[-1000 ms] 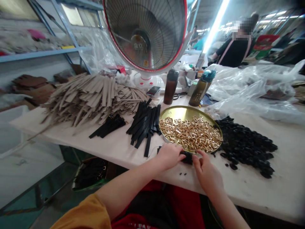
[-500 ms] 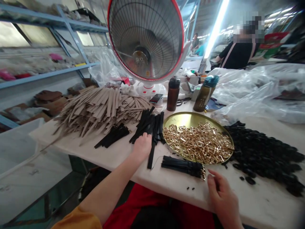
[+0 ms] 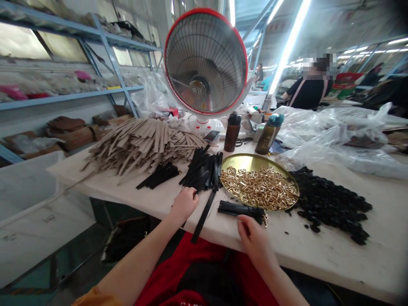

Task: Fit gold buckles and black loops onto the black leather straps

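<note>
My left hand (image 3: 185, 203) is closed round a long black strap (image 3: 201, 219) that hangs over the front edge of the white table (image 3: 318, 250). It sits at the near end of a pile of black straps (image 3: 204, 170). My right hand (image 3: 255, 240) lies at the table edge just in front of a bundle of black straps with gold buckles (image 3: 240, 209). Its back faces me and its fingers are hidden. Behind the bundle a round gold tray (image 3: 251, 160) holds several gold buckles (image 3: 261, 189).
A heap of small black pieces (image 3: 331, 202) lies right of the tray. A big stack of tan strips (image 3: 143, 142) and a smaller black bundle (image 3: 157, 175) lie left. Behind them: a round heater (image 3: 207, 63), two bottles (image 3: 231, 131), a phone (image 3: 212, 136), plastic bags (image 3: 334, 127), a person (image 3: 310, 89).
My left hand went from the bundle to the black strap pile, closed on one strap and drew it toward me. My right hand let go of the bundle and shifted left.
</note>
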`<state>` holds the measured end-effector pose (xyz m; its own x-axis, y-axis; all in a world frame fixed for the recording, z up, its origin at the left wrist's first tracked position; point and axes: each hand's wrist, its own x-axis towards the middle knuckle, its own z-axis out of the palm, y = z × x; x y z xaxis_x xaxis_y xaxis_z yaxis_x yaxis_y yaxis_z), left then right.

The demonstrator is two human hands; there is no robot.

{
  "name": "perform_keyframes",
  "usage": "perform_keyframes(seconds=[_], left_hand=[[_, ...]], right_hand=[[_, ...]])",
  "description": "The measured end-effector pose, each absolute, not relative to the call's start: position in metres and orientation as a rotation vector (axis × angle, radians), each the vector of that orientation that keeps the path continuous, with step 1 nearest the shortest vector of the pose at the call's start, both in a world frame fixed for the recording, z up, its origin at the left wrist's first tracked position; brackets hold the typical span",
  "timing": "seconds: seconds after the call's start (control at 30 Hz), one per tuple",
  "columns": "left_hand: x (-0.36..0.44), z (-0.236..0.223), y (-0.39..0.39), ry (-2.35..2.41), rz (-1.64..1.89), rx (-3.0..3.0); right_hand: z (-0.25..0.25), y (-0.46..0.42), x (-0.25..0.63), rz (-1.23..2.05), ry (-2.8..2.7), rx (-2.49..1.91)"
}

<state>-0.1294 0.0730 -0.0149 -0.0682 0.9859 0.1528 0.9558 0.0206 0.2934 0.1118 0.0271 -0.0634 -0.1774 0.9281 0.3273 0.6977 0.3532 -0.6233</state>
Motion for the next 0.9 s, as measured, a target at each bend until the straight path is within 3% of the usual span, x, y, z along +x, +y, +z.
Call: perform_keyframes(seconds=[0.17, 0.37, 0.57, 0.7, 0.9], left_hand=[[-0.118, -0.013, 0.057, 2.133, 0.567, 2.099], [-0.092, 0.0, 0.007, 1.696, 0.554, 2.433], [-0.058, 0.009, -0.008, 1.118, 0.5, 1.51], [-0.044, 0.006, -0.002, 0.977, 0.439, 1.06], [-0.036, -0.001, 0.008, 0.92, 0.518, 0.789]], right_hand=[[-0.048, 0.02, 0.048, 0.654, -2.065, -1.24], [-0.027, 0.022, 0.052, 1.353, -1.052, -1.165], [-0.023, 0.004, 0.091, 1.582, -0.846, -1.176], [-0.036, 0.012, 0.154, 1.208, -0.967, -1.387], [-0.066, 0.048, 0.293, 0.01, -1.585, -2.14]])
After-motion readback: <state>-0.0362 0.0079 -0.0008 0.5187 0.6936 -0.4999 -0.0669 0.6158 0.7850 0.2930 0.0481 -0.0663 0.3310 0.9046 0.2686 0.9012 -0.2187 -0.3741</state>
